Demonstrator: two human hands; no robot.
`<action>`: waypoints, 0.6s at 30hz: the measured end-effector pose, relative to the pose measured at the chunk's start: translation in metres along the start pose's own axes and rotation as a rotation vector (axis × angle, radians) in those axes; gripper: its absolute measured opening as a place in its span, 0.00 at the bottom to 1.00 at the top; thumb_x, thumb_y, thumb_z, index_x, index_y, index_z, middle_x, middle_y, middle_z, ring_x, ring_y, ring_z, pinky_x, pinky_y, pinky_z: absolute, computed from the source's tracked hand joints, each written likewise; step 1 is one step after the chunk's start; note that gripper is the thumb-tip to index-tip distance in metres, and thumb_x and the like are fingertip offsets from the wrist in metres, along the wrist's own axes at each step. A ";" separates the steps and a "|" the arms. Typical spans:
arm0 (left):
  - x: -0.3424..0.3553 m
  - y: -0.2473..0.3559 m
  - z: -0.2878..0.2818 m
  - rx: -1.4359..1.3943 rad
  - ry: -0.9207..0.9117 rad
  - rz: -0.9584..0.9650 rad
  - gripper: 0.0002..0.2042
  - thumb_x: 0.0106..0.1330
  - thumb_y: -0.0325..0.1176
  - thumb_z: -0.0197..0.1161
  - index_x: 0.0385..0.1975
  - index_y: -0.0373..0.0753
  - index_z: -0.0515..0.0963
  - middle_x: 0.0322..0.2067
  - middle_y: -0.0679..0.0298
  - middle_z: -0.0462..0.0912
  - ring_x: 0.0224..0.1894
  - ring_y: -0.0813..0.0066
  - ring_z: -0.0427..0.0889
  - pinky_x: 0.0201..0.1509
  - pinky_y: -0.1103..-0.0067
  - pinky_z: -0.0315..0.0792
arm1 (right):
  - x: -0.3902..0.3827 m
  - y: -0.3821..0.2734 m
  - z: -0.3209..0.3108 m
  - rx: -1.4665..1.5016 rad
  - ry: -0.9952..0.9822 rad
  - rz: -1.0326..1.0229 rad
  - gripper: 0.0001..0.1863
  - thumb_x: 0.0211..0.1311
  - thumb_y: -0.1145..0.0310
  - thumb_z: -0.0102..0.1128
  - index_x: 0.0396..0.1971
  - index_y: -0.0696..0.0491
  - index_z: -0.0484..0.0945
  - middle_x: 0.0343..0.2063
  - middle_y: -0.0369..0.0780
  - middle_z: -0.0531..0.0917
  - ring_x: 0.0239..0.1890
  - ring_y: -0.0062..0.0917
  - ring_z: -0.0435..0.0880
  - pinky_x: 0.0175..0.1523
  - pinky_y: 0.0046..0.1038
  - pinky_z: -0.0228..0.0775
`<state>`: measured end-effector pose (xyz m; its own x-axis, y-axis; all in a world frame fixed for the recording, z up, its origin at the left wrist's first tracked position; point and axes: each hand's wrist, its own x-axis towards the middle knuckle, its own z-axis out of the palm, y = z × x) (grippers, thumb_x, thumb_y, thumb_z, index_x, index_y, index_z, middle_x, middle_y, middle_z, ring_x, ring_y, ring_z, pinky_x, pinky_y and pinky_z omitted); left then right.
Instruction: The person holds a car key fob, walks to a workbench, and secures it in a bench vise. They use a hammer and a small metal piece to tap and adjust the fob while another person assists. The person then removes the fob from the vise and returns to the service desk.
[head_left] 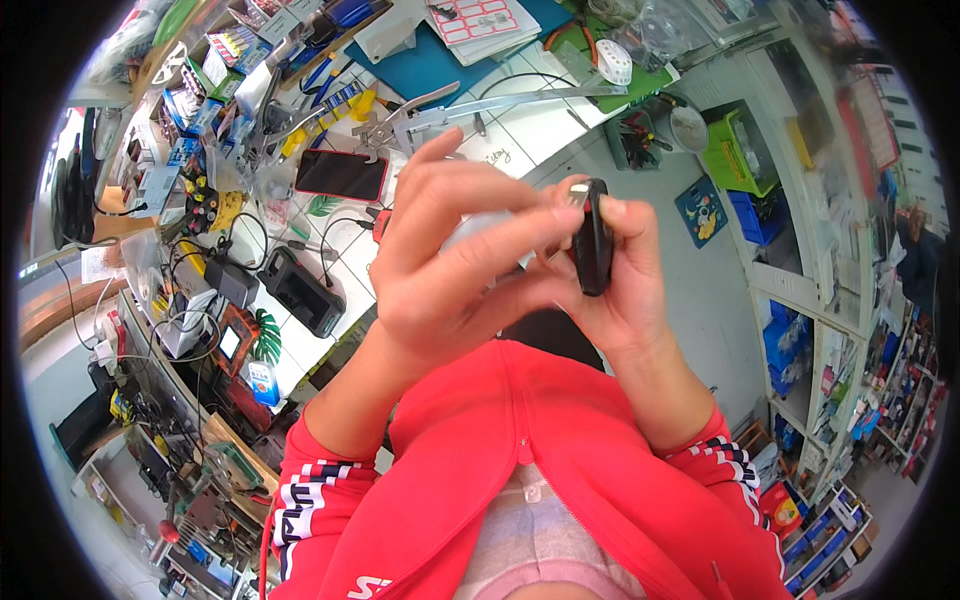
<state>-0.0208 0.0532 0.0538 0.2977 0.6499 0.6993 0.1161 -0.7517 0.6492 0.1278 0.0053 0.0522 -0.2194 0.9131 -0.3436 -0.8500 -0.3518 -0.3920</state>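
- A glossy black, elongated oval case, plastic-looking, is held up between both hands, gripped in the right hand.
- The left hand reaches fingertips to its left side; whether they pinch, one cannot tell.
- Fine fingertip work appears underway; the next move likely calls for a steady right-hand hold.
- Beyond lies a red-edged, black-screened smartphone.

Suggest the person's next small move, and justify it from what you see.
Probably, ease the left grip's index fingertip onto the silvery piece while keeping the right grip firm. The right grip already holds the black object, and that fingertip is right beside the silvery piece; whether they touch is unclear.
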 end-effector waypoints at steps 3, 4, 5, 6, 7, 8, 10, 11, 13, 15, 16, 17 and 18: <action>0.003 -0.001 -0.001 0.028 0.103 0.021 0.11 0.44 0.23 0.69 0.30 0.38 0.80 0.24 0.66 0.79 0.28 0.71 0.77 0.51 0.66 0.68 | -0.005 -0.004 0.005 -0.286 -0.021 -0.135 0.14 0.56 0.64 0.51 0.35 0.61 0.70 0.24 0.38 0.74 0.14 0.19 0.69 0.18 0.20 0.58; 0.004 -0.003 -0.004 -0.012 0.122 -0.028 0.10 0.45 0.23 0.69 0.30 0.37 0.81 0.24 0.66 0.79 0.27 0.73 0.77 0.50 0.67 0.68 | -0.004 -0.006 0.007 -0.381 -0.017 -0.157 0.15 0.55 0.64 0.51 0.35 0.60 0.70 0.24 0.39 0.73 0.13 0.19 0.68 0.18 0.21 0.58; 0.004 -0.002 -0.005 -0.026 0.132 -0.028 0.10 0.46 0.22 0.69 0.30 0.37 0.81 0.24 0.65 0.79 0.27 0.74 0.77 0.50 0.67 0.68 | -0.005 -0.008 0.009 -0.485 -0.021 -0.176 0.15 0.55 0.63 0.51 0.35 0.60 0.69 0.25 0.40 0.73 0.13 0.19 0.67 0.17 0.21 0.57; 0.003 -0.003 -0.006 -0.045 0.145 -0.036 0.10 0.46 0.21 0.69 0.30 0.37 0.81 0.24 0.65 0.79 0.27 0.75 0.77 0.50 0.68 0.68 | -0.006 -0.009 0.011 -0.590 -0.023 -0.195 0.15 0.54 0.63 0.50 0.35 0.60 0.68 0.26 0.41 0.72 0.13 0.20 0.66 0.17 0.21 0.57; 0.003 -0.003 -0.007 -0.042 0.141 -0.038 0.10 0.46 0.21 0.69 0.31 0.37 0.81 0.23 0.65 0.79 0.27 0.75 0.77 0.49 0.68 0.68 | -0.006 -0.010 0.012 -0.628 0.012 -0.214 0.14 0.53 0.65 0.50 0.35 0.60 0.68 0.28 0.43 0.73 0.12 0.19 0.66 0.18 0.21 0.57; 0.002 -0.004 -0.007 -0.042 0.147 -0.040 0.11 0.46 0.21 0.68 0.31 0.37 0.81 0.23 0.65 0.79 0.28 0.75 0.77 0.49 0.68 0.68 | -0.006 -0.011 0.014 -0.660 0.019 -0.238 0.14 0.52 0.66 0.50 0.35 0.60 0.69 0.29 0.42 0.73 0.14 0.20 0.67 0.19 0.21 0.59; -0.001 -0.005 -0.008 -0.031 0.152 -0.042 0.11 0.47 0.20 0.68 0.32 0.36 0.81 0.24 0.64 0.79 0.29 0.75 0.77 0.49 0.69 0.69 | -0.006 -0.012 0.016 -0.709 0.008 -0.288 0.13 0.52 0.67 0.51 0.35 0.59 0.69 0.30 0.42 0.73 0.16 0.20 0.69 0.22 0.20 0.61; -0.002 -0.005 -0.008 -0.020 0.152 -0.040 0.11 0.47 0.20 0.68 0.33 0.36 0.80 0.25 0.64 0.79 0.30 0.74 0.77 0.48 0.70 0.69 | -0.004 -0.013 0.016 -0.908 0.004 -0.431 0.13 0.51 0.69 0.53 0.35 0.59 0.70 0.31 0.42 0.73 0.19 0.21 0.71 0.24 0.21 0.63; -0.004 -0.005 -0.006 -0.031 0.170 -0.109 0.12 0.48 0.21 0.67 0.35 0.34 0.80 0.30 0.61 0.78 0.33 0.73 0.76 0.48 0.73 0.69 | 0.001 -0.017 0.014 -1.281 -0.062 -0.737 0.13 0.50 0.72 0.58 0.37 0.59 0.71 0.33 0.42 0.74 0.24 0.24 0.74 0.30 0.21 0.66; -0.007 -0.002 -0.002 -0.088 0.214 -0.229 0.14 0.51 0.23 0.66 0.39 0.32 0.79 0.36 0.59 0.77 0.36 0.72 0.76 0.47 0.75 0.70 | 0.007 -0.023 0.012 -1.566 -0.207 -1.105 0.15 0.48 0.76 0.62 0.38 0.59 0.73 0.34 0.42 0.74 0.31 0.27 0.76 0.34 0.23 0.68; -0.008 0.000 0.002 -0.124 0.234 -0.278 0.15 0.52 0.24 0.66 0.42 0.32 0.78 0.39 0.58 0.75 0.38 0.71 0.76 0.47 0.76 0.70 | 0.010 -0.025 0.011 -1.689 -0.265 -1.310 0.17 0.46 0.78 0.64 0.39 0.58 0.74 0.35 0.43 0.75 0.34 0.28 0.76 0.37 0.24 0.69; -0.008 0.001 0.006 -0.174 0.256 -0.306 0.17 0.54 0.26 0.65 0.44 0.31 0.77 0.42 0.57 0.73 0.40 0.70 0.75 0.47 0.77 0.70 | 0.013 -0.025 0.010 -1.703 -0.282 -1.372 0.19 0.43 0.78 0.65 0.40 0.56 0.76 0.36 0.41 0.76 0.35 0.29 0.75 0.37 0.24 0.69; -0.009 0.003 0.011 -0.234 0.287 -0.330 0.19 0.55 0.28 0.65 0.47 0.31 0.75 0.44 0.56 0.72 0.41 0.69 0.75 0.47 0.77 0.70 | 0.016 -0.026 0.010 -1.701 -0.277 -1.448 0.21 0.39 0.78 0.67 0.40 0.53 0.78 0.36 0.39 0.77 0.36 0.30 0.74 0.37 0.25 0.69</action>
<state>-0.0131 0.0443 0.0461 0.0039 0.8782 0.4782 -0.0656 -0.4770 0.8765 0.1413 0.0310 0.0648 -0.1946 0.5806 0.7906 0.5900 0.7132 -0.3785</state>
